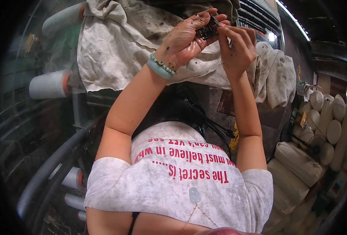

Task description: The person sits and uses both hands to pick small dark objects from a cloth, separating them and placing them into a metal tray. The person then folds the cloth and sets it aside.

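My left hand (pixel 185 42), palm up, wet-looking and flecked with dark grime, holds a small black slotted metal part (pixel 207 31) on its fingers. The thumb rests against it. A thin grey metal piece (pixel 214 20) lies at the part's upper side. My right hand (pixel 237 47) meets the left fingertips there, its thumb and forefinger pinched at the end of that thin piece. Fingers partly cover both pieces. Under my hands spreads a stained off-white cloth (pixel 109 55), with dark smears on its far part.
Cones of white thread (pixel 48 84) stand out at the left, near a curved grey metal tube (pixel 51 170). A crumpled cloth (pixel 272 75) hangs right of my hands. Further right are a fan (pixel 315 148) and stacked pale wrapped bundles (pixel 297 164). Black ridged strips (pixel 258 16) lie beyond my right hand.
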{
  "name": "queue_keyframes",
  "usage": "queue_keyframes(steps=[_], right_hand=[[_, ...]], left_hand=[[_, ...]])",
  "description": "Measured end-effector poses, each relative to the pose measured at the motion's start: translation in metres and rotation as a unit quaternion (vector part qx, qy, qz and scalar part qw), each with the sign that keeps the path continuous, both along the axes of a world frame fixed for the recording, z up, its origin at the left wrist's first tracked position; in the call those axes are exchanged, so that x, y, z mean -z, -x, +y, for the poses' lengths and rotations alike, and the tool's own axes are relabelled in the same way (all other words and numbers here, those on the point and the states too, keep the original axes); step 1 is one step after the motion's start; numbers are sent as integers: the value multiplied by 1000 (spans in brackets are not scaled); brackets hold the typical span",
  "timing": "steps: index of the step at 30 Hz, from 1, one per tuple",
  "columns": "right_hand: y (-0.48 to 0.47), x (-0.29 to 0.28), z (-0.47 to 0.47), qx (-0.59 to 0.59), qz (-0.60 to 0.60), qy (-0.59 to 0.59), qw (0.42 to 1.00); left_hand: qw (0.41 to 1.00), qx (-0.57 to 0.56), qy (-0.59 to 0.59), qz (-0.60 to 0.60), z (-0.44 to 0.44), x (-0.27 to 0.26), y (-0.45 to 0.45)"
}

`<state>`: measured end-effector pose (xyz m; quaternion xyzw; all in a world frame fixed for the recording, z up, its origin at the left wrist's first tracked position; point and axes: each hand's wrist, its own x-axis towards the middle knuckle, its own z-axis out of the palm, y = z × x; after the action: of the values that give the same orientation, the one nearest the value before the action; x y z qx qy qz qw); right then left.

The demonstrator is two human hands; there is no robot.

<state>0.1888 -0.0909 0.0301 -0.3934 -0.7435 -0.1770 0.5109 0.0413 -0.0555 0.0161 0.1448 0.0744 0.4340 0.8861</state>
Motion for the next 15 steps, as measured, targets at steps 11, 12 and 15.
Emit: queue_keyframes(steps=[11, 12, 15], right_hand=[[-13, -10, 1, -83, 35, 258, 962], [-12, -8, 4, -84, 8, 268, 960], [-13, -5, 8, -66, -50, 247, 965]], left_hand=[[977, 62, -147, 141, 0, -1, 20], [976, 62, -153, 145, -1, -1, 20], [970, 65, -173, 157, -2, 0, 21]])
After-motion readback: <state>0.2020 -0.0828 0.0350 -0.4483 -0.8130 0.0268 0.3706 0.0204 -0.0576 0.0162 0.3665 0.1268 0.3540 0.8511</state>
